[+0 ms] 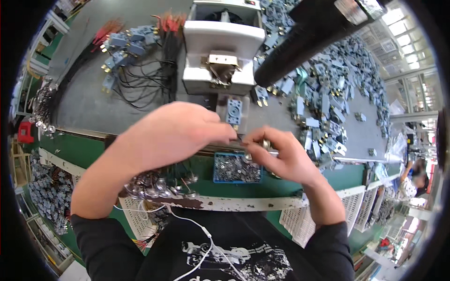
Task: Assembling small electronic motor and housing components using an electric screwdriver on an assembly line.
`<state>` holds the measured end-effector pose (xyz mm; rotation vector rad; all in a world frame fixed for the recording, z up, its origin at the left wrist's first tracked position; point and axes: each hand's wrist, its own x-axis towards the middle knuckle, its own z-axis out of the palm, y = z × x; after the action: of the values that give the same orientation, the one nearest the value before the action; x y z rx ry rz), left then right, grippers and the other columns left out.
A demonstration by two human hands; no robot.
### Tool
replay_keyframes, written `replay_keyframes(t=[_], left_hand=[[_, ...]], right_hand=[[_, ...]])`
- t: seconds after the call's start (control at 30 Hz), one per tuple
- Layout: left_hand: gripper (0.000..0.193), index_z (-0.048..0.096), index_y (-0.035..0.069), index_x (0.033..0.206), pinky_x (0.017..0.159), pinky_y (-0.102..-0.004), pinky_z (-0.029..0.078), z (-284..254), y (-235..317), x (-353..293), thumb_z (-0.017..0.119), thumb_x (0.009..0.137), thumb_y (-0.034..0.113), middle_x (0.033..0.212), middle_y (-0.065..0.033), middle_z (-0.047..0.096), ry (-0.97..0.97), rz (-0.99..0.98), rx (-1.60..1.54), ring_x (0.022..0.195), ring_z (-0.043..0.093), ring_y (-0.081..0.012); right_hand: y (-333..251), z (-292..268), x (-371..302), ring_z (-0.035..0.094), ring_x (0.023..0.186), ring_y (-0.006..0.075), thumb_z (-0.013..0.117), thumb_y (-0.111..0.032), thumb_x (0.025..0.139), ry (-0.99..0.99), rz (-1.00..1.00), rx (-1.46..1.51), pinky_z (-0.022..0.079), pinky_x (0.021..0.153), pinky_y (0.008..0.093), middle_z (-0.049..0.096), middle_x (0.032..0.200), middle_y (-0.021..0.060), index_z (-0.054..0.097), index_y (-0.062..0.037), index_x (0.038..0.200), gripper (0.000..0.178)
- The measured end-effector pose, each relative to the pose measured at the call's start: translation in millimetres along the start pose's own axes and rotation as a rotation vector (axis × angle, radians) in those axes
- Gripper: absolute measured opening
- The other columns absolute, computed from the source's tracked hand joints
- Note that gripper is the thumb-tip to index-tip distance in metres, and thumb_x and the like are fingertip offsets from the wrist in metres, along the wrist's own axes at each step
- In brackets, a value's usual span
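My left hand (180, 124) reaches in from the left with its fingers pinched together. Its fingertips meet those of my right hand (283, 157) in front of a light blue plastic housing (234, 111). A short, thin dark piece, perhaps a wire end, shows between the two sets of fingertips. Curled fingers of my right hand close around a small, shiny round metal part (266, 144). The housing lies on a small plate before a white bench machine (224, 37). Just below my hands is a blue tray (214, 174) of small metal pieces.
Black wires with red ends (169, 56) lie left of the machine, beside several blue housings (124, 44). A large heap of blue housings (328, 103) spreads to the right. A thick black tube (304, 44) slants overhead. Shiny metal cups (152, 185) sit at the near edge.
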<state>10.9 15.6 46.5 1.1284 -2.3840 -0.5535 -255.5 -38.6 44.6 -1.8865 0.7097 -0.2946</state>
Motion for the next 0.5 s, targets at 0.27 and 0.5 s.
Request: replay_keyframes(t=[0.27, 0.5], left_hand=[[0.025, 0.073, 0.010, 0.107, 0.067, -0.0382, 0.052, 17, -1, 2, 0.070, 0.084, 0.001, 0.078, -0.0070, 0.066, 0.181, -0.096, -0.186, 0.075, 0.066, -0.0281], [0.019, 0.069, 0.011, 0.096, 0.068, -0.0383, 0.048, 4, 2, -2, 0.078, 0.079, 0.008, 0.077, -0.0039, 0.060, 0.036, -0.044, 0.102, 0.076, 0.062, -0.0259]], right_hand=[[12, 36, 12, 0.068, 0.093, 0.0172, 0.060, -0.002, 0.103, 0.588, -0.311, 0.082, 0.056, 0.082, 0.0298, 0.072, 0.101, 0.0097, 0.057, 0.0037, 0.129, 0.026], [1, -12, 24, 0.065, 0.087, 0.0084, 0.058, -0.013, 0.107, -0.278, 0.284, 0.490, 0.053, 0.075, 0.0236, 0.068, 0.094, 0.0033, 0.065, 0.0009, 0.123, 0.022]])
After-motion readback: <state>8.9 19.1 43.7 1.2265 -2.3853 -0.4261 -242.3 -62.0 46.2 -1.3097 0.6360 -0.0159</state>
